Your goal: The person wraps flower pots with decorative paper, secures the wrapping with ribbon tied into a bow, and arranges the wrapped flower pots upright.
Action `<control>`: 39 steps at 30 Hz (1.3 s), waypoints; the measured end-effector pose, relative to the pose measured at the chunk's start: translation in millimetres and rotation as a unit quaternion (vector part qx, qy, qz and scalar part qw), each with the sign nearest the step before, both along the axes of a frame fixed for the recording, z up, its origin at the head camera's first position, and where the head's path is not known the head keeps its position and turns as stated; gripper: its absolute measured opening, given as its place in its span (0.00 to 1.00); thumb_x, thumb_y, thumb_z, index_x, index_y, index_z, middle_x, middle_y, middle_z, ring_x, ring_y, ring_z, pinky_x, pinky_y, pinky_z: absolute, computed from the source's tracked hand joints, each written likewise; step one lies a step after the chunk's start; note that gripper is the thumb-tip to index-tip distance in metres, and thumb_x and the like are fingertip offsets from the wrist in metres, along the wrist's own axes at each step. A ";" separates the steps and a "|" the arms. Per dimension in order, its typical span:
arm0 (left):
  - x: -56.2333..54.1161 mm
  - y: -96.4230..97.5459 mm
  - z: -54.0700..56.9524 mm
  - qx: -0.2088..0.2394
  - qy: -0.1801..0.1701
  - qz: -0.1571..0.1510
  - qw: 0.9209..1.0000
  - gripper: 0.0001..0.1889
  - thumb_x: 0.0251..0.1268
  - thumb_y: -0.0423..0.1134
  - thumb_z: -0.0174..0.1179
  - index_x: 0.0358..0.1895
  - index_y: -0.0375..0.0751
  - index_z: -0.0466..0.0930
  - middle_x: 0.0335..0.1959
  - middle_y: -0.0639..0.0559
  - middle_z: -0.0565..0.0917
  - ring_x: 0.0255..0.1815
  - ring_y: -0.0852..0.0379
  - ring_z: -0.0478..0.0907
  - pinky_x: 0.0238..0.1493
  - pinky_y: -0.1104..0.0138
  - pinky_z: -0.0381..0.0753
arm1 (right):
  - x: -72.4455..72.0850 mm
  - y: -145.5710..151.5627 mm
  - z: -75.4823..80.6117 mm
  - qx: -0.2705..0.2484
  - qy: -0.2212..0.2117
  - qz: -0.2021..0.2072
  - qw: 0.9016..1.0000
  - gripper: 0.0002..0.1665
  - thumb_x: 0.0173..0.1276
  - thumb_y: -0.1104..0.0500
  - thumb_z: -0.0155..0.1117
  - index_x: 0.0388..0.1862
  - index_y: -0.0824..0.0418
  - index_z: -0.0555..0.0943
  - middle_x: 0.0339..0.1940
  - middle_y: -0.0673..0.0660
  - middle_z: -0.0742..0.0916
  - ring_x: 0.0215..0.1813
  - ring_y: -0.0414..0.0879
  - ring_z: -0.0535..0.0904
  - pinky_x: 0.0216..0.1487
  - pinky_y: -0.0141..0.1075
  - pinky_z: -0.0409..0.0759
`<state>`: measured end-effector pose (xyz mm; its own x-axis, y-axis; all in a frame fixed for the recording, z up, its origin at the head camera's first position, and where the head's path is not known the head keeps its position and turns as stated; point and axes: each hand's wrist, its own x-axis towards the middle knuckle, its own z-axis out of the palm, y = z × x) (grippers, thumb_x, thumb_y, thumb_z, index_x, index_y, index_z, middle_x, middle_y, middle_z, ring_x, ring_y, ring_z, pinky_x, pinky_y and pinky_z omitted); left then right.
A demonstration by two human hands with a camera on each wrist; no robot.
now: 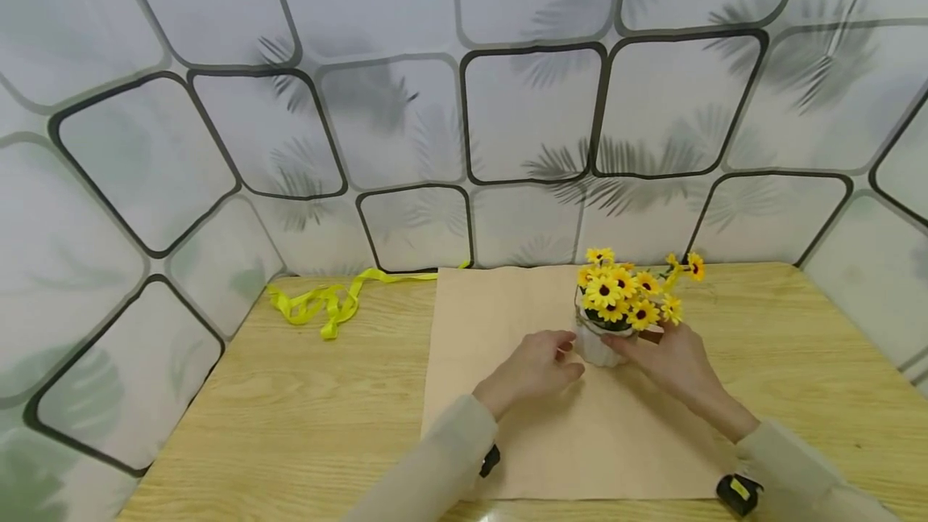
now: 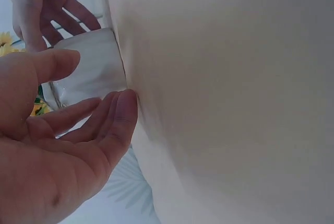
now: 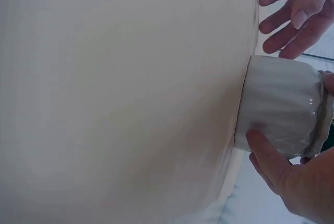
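A white flower pot (image 1: 598,350) with a cord round its rim and yellow artificial flowers (image 1: 616,294) stands upright on a sheet of brown paper (image 1: 500,449). My right hand (image 1: 674,361) grips the pot from its right side, thumb across the front near the rim and fingers partly hidden behind it. In the right wrist view, that thumb (image 3: 269,153) lies on the pot's wall. At the pot's left, my left hand (image 1: 532,369) holds nothing, its fingers loosely bent. The left wrist view shows its fingertips (image 2: 127,106) beside the pot; whether they touch it I cannot tell.
A crumpled yellow ribbon (image 1: 337,300) lies at the back left of the wooden table (image 1: 312,417), one end reaching the paper's back edge. Behind the table hangs a patterned curtain or wall covering (image 1: 532,115). Each wrist wears a black device (image 1: 739,494).
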<state>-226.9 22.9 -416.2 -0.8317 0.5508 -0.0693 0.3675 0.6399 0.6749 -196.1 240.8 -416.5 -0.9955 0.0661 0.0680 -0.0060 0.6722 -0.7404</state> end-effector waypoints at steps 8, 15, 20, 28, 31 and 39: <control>2.7 2.8 0.1 -0.026 -0.010 0.006 1.000 0.32 0.70 0.47 0.63 0.73 0.37 0.69 0.63 0.43 0.83 0.64 0.53 0.80 0.64 0.65 0.79 | -3.6 6.5 -1.5 -0.020 0.006 -0.002 1.000 0.49 0.65 0.37 0.73 0.72 0.68 0.69 0.66 0.76 0.79 0.60 0.67 0.84 0.52 0.53 0.87; 2.5 6.2 1.1 0.043 -0.063 0.041 0.996 0.31 0.70 0.49 0.64 0.71 0.41 0.70 0.56 0.47 0.84 0.54 0.57 0.82 0.55 0.66 0.82 | -7.3 13.3 -2.4 -0.052 -0.007 -0.005 0.999 0.50 0.67 0.39 0.71 0.73 0.71 0.66 0.68 0.78 0.76 0.62 0.68 0.82 0.46 0.41 0.89; 0.9 10.4 2.4 0.136 -0.128 0.084 0.979 0.26 0.70 0.49 0.64 0.67 0.45 0.74 0.57 0.46 0.84 0.53 0.56 0.84 0.50 0.64 0.85 | -9.7 19.0 -4.1 -0.148 -0.035 0.001 0.988 0.51 0.71 0.45 0.69 0.78 0.72 0.57 0.73 0.79 0.69 0.70 0.71 0.73 0.48 0.38 0.89; -5.4 21.5 -5.6 0.298 -0.239 0.174 0.907 0.23 0.76 0.44 0.59 0.66 0.32 0.74 0.45 0.44 0.86 0.44 0.51 0.87 0.49 0.61 0.88 | -12.1 25.6 -7.5 -0.237 -0.051 -0.001 0.970 0.52 0.74 0.50 0.67 0.81 0.71 0.49 0.76 0.79 0.63 0.51 0.35 0.83 0.49 0.39 0.88; -9.7 25.8 -7.6 0.348 -0.290 0.199 0.869 0.22 0.80 0.43 0.54 0.62 0.26 0.75 0.40 0.44 0.83 0.41 0.55 0.85 0.53 0.62 0.87 | -12.8 26.6 -9.8 -0.265 -0.049 -0.001 0.963 0.51 0.74 0.51 0.67 0.80 0.73 0.48 0.76 0.78 0.63 0.45 0.24 0.80 0.49 0.40 0.88; -13.8 31.5 -6.4 0.367 -0.359 0.200 0.835 0.17 0.77 0.31 0.53 0.62 0.23 0.75 0.36 0.47 0.81 0.36 0.59 0.81 0.55 0.63 0.86 | -11.6 27.7 -12.9 -0.276 -0.042 0.001 0.960 0.49 0.72 0.55 0.69 0.79 0.70 0.52 0.76 0.74 0.63 0.47 0.22 0.78 0.48 0.38 0.88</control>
